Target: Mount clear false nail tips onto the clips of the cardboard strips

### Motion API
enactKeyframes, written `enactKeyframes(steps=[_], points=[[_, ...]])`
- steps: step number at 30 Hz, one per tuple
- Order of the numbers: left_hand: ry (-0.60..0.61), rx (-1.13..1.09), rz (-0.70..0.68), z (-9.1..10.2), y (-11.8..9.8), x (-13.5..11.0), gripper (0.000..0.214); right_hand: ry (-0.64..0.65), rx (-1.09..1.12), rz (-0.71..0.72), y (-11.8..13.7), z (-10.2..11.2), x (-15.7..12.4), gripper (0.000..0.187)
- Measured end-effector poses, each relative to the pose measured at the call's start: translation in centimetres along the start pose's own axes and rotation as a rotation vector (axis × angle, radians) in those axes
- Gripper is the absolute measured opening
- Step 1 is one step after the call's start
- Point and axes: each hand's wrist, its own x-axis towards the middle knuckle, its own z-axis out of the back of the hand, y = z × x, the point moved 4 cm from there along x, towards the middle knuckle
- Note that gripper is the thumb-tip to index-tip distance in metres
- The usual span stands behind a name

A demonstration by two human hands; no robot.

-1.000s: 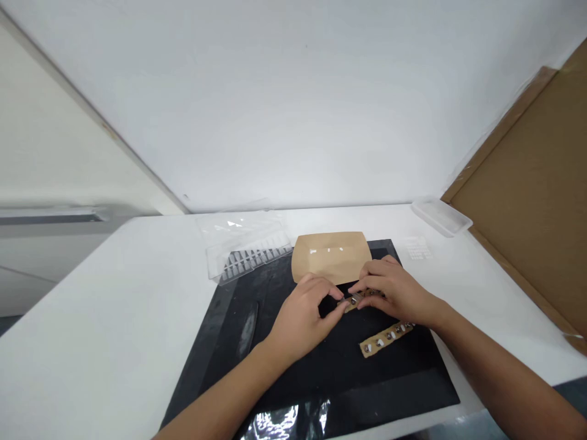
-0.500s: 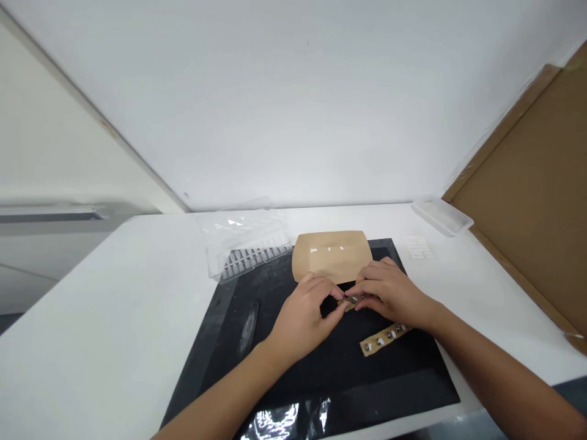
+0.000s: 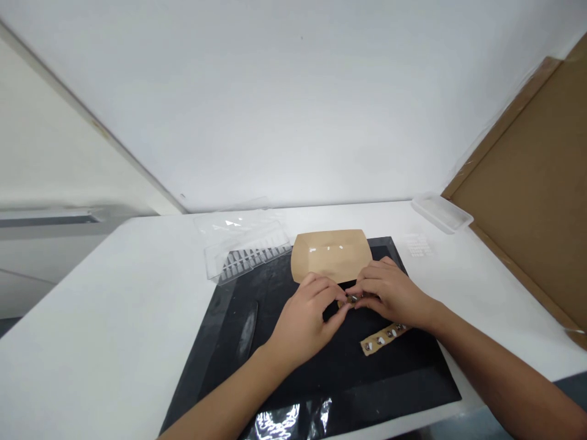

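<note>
Over the black mat (image 3: 334, 373), both hands meet at a short brown cardboard strip (image 3: 352, 300) with small shiny metal pieces on it. My right hand (image 3: 392, 291) pinches this strip from the right and hides that end. From the left, the thumb and forefinger of my left hand (image 3: 303, 318) close together at the strip's left end; whatever lies between those fingertips is too small to make out. A second cardboard strip (image 3: 380, 342), bearing several metal pieces and white bits, rests on the mat below my right wrist, partly covered by it.
Just behind the hands sits a brown paper tray (image 3: 330, 239) with a few small white pieces in it. A clear plastic case (image 3: 211, 263) holding rows of pale tapered pieces is at left. A dark flat tool (image 3: 248, 330) lies on the mat. A translucent tray (image 3: 443, 214) stands back right, beside cardboard (image 3: 527, 183).
My left fingertips have shifted slightly right along the held strip. The right hand stays almost where it was, and the camera view has moved a little.
</note>
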Motion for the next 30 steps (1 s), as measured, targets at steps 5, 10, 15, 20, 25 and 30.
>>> enactKeyframes(steps=[5, 10, 15, 20, 25, 30], points=[[0.026, 0.048, -0.020, -0.32, -0.39, -0.09, 0.013, -0.024, -0.007, -0.011, 0.10, 0.15, -0.04, 0.007], [0.034, 0.074, -0.028, -0.50, -0.54, -0.27, 0.016, -0.023, 0.023, -0.058, 0.28, 0.38, 0.13, 0.009], [0.060, 0.106, -0.025, -0.60, -0.52, -0.26, 0.016, -0.037, 0.015, -0.040, 0.37, 0.46, 0.17, 0.013], [0.076, 0.125, -0.036, -0.76, -0.74, -0.23, 0.016, -0.059, 0.022, 0.039, 0.20, 0.24, -0.03, 0.011], [0.079, 0.152, -0.046, -0.86, -0.79, -0.30, 0.019, -0.057, -0.054, 0.121, 0.25, 0.06, -0.05, 0.013], [0.110, 0.172, -0.067, -0.88, -1.06, -0.08, 0.019, -0.067, -0.105, 0.174, 0.46, 0.13, 0.03, 0.019]])
